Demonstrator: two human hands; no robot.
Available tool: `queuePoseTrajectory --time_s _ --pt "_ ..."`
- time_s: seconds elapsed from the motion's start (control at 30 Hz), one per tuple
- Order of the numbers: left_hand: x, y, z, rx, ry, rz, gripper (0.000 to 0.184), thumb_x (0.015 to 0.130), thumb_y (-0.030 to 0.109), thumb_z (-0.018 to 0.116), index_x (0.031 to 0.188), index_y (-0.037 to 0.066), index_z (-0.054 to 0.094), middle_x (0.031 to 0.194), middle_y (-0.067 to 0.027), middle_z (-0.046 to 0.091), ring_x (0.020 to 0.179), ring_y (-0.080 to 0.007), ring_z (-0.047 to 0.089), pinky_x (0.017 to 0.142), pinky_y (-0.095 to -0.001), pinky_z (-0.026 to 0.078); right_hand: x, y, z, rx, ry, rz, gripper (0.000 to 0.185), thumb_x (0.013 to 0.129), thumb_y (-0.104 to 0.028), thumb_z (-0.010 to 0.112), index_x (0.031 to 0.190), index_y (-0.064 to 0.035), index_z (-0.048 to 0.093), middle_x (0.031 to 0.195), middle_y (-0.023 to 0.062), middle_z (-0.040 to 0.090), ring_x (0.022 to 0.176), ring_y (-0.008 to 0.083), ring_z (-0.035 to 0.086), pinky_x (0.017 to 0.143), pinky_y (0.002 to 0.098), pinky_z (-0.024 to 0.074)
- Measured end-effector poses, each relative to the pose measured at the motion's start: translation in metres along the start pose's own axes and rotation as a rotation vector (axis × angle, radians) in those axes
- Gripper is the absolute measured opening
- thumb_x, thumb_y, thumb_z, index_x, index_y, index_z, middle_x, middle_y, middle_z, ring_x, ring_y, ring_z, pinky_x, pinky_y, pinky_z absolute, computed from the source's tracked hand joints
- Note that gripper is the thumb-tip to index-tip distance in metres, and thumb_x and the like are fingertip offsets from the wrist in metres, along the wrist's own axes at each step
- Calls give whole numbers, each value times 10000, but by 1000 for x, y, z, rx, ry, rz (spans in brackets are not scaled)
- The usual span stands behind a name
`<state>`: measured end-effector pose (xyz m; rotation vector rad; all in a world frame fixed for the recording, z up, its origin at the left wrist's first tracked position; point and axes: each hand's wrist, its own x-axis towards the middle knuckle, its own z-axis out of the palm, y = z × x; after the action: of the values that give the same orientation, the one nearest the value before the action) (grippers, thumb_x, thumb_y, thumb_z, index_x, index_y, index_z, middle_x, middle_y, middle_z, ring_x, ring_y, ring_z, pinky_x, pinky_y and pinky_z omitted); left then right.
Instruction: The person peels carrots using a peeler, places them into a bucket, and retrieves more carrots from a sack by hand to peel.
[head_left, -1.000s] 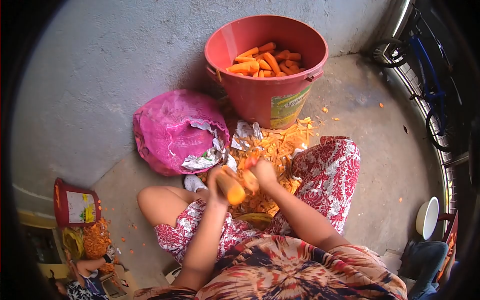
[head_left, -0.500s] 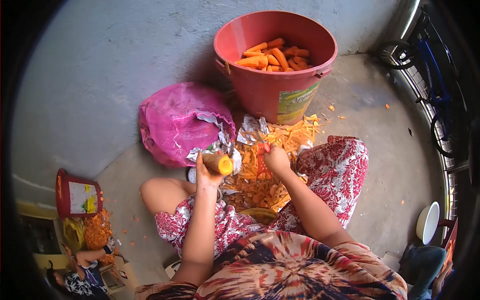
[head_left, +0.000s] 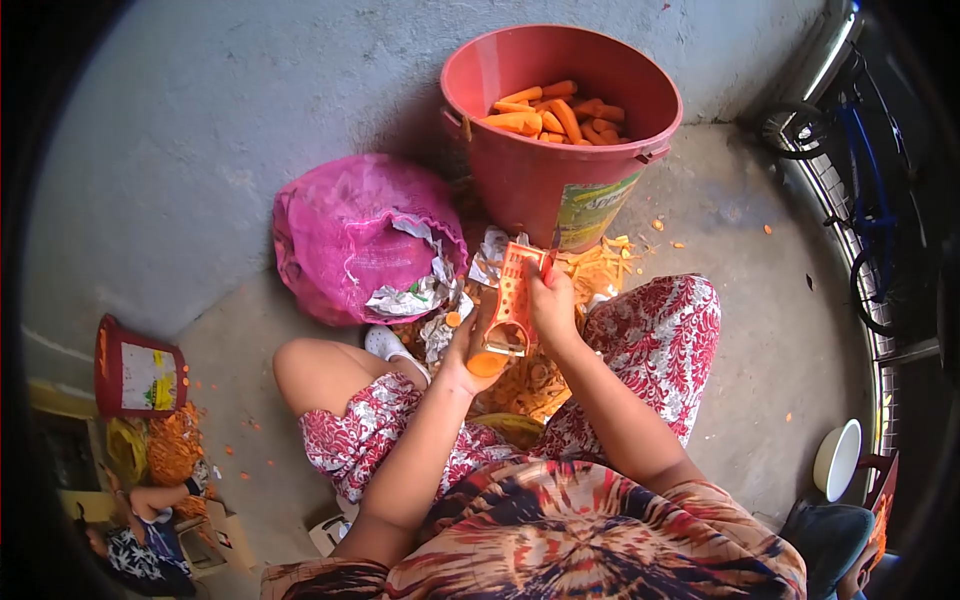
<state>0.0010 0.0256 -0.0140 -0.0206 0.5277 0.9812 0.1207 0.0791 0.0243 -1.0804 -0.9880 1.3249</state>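
Observation:
My left hand (head_left: 461, 365) is wrapped round a thick carrot (head_left: 487, 363), its cut orange end facing me. In my right hand (head_left: 553, 312) is a flat orange-red plastic vegetable peeler (head_left: 515, 288) with holes in its face. The peeler's blade end lies over the carrot, close to the cut end; whether the blade touches the skin I cannot tell. Beneath both hands, a heap of carrot peelings (head_left: 540, 385) covers the floor between my legs. Part of the carrot is hidden behind the peeler.
A large red bucket (head_left: 560, 185) of peeled carrots (head_left: 562, 112) stands ahead by the wall. Left of it sits a pink mesh sack (head_left: 350, 240) with crumpled paper. Another person (head_left: 150, 530) sits at lower left near a smaller red bucket (head_left: 140, 367). A white basin (head_left: 837, 460) is at right.
My right hand has raised the peeler and brought it left onto the carrot. My left hand has moved right and slightly down with the carrot. A small orange slice now shows beside the left hand.

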Motion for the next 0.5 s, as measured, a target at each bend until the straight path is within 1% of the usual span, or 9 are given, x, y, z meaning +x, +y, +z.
queuePoseTrajectory --time_s 0.03,0.07,0.1,0.2,0.3,0.4,0.47,0.5 --pt "-4 -4 11 -61 79 -6 322 805 389 462 956 121 559 835 -44 598 705 -212 566 538 -349 463 -4 -2 5 -5 -7 -25 163 869 -144 424 846 -39 547 618 -49 483 522 32 399 474 205 351" --pt "-5 -7 13 -75 70 1 318 802 381 471 958 118 557 836 -47 598 704 -214 571 543 -350 470 -6 -4 8 -9 -15 -49 166 866 -130 422 873 -34 558 622 -44 491 529 31 404 480 208 357" --pt "-6 -10 14 -88 62 7 313 799 373 480 960 115 556 838 -50 598 703 -215 576 548 -351 478 -7 -7 4 -100 -61 13 172 865 -120 418 888 -16 553 639 -28 515 548 42 432 504 214 381" --pt "-10 -11 18 -122 15 11 287 800 333 496 961 103 552 843 -54 600 702 -214 588 569 -359 498 -13 -19 7 -166 -73 -32 172 864 -112 413 878 -5 547 634 -8 524 544 59 448 504 228 394" --pt "-8 -11 13 -156 28 11 277 823 318 460 966 96 544 844 -54 600 695 -210 588 566 -362 496 -13 -14 6 -268 -75 -52 168 864 -110 411 878 -1 537 616 6 522 542 67 454 501 236 398" --pt "-7 -9 11 -154 5 2 271 847 299 417 979 91 531 860 -55 599 709 -202 588 573 -357 495 -15 -10 8 -172 -28 -166 158 862 -112 412 875 -9 532 597 6 511 533 66 450 489 241 393" --pt "-8 -9 13 -68 -41 25 269 862 284 389 988 87 523 874 -54 597 731 -191 588 597 -341 494 -18 -12 8 -166 -32 -115 152 861 -112 414 867 -11 527 590 4 504 526 71 447 485 245 391" --pt "-8 -8 13 -91 -26 27 269 866 277 384 994 83 519 883 -54 596 747 -187 586 619 -335 490 -19 -13 7 -164 -33 -89 149 861 -112 414 863 -12 524 586 4 501 522 73 445 483 247 390"
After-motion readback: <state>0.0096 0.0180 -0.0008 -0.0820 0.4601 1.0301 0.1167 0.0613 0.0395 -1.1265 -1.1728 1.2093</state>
